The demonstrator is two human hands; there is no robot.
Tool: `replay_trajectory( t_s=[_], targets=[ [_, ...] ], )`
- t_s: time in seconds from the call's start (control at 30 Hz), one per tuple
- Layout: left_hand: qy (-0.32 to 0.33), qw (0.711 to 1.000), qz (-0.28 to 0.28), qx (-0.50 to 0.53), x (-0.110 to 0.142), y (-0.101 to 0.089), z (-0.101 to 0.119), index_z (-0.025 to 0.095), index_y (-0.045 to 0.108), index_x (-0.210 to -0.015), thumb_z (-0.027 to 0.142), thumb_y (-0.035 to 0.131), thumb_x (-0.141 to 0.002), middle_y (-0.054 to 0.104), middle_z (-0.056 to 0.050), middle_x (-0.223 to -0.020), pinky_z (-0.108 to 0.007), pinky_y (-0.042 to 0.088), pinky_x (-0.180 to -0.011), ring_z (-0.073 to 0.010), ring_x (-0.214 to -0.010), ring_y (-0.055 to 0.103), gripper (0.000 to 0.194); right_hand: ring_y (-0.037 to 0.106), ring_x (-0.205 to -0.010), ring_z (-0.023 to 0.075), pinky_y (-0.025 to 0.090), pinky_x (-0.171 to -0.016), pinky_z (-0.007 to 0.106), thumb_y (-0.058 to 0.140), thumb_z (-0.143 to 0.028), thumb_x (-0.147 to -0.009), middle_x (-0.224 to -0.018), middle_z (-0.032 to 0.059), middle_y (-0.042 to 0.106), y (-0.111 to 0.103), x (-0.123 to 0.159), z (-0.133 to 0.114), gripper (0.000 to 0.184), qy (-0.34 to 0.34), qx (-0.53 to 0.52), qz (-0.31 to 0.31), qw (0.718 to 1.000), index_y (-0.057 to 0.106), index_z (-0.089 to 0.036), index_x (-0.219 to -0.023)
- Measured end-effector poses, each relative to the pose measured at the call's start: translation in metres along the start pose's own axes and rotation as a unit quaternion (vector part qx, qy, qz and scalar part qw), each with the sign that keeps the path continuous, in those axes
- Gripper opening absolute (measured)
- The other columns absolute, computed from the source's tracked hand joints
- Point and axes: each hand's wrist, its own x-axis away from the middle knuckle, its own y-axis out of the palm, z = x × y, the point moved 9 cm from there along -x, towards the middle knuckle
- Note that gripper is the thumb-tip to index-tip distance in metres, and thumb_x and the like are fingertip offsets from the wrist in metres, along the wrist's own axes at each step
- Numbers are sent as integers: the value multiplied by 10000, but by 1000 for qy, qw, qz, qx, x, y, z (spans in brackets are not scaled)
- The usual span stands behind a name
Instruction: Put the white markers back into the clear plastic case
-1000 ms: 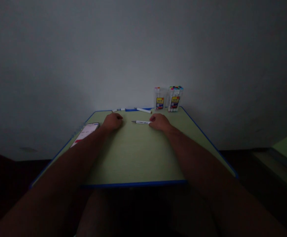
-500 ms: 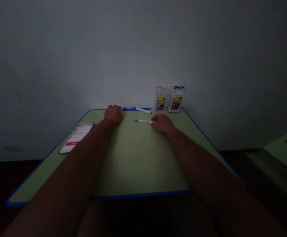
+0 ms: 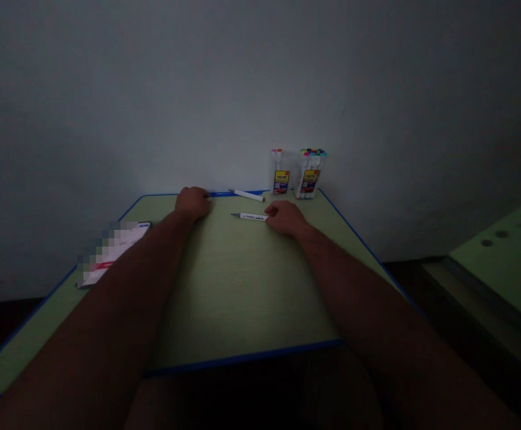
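My right hand (image 3: 286, 217) rests on the green table (image 3: 242, 286), fingers closed on the end of a white marker (image 3: 248, 216) that lies flat and points left. My left hand (image 3: 192, 203) is stretched to the table's far edge, knuckles up and fingers curled over small items there; what it grips is hidden. Just right of it a blue pen (image 3: 224, 193) and another white marker (image 3: 247, 195) lie along the far edge.
Two clear boxes of coloured markers (image 3: 280, 172) (image 3: 310, 174) stand upright at the far right corner against the wall. A phone (image 3: 112, 252) with a lit screen lies near the left edge. Another green table (image 3: 506, 257) stands to the right.
My left hand has reached forward from the table's middle to the far edge, covering the small pieces there. My right hand has stayed on the marker. The view has dropped, showing more of the table.
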Motion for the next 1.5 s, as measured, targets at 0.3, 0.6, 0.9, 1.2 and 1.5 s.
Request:
replay_trajectory(
  t_s=[0.3,0.6,0.9,1.2,1.5],
  targets=[
    [36,992,-62,107,44,-7,25,172,799,-1011,221,686,-773,769,-120,-1047,-323,508,-891,-264,-971,699,268,676,-969,173,488,-872,247,681,-100,-752,-1093,75,739,-1,2,-2,377,-27,-11,-28,999,738,-156,-1121],
    [-81,929,-77,352,98,-16,16,180,729,-730,139,730,-654,681,-33,-636,-268,449,-565,-166,-577,604,86,688,-968,177,491,-882,266,670,-189,-820,-1046,69,749,-8,-1,5,278,-10,-8,0,1000,765,-167,-1081],
    [-138,756,-104,632,121,-9,26,121,681,-733,27,650,-722,690,-77,-700,-224,452,-505,-117,-540,588,100,689,-915,175,487,-828,267,628,-331,-888,-992,55,765,-9,1,6,246,-18,4,20,1000,788,-190,-1009],
    [-161,703,-149,676,132,-7,36,117,646,-834,54,601,-810,707,-100,-737,-235,526,-521,-143,-568,647,80,673,-952,193,483,-849,294,688,-374,-840,-1041,54,760,-2,3,0,292,-53,56,11,997,783,-226,-1072],
    [-170,697,-153,680,133,-6,36,131,573,-757,56,599,-829,687,-94,-720,-219,506,-521,-103,-522,592,107,648,-961,201,476,-854,303,670,-319,-859,-1042,81,743,-3,5,-5,228,-49,87,10,995,780,-188,-1010]
  ],
)
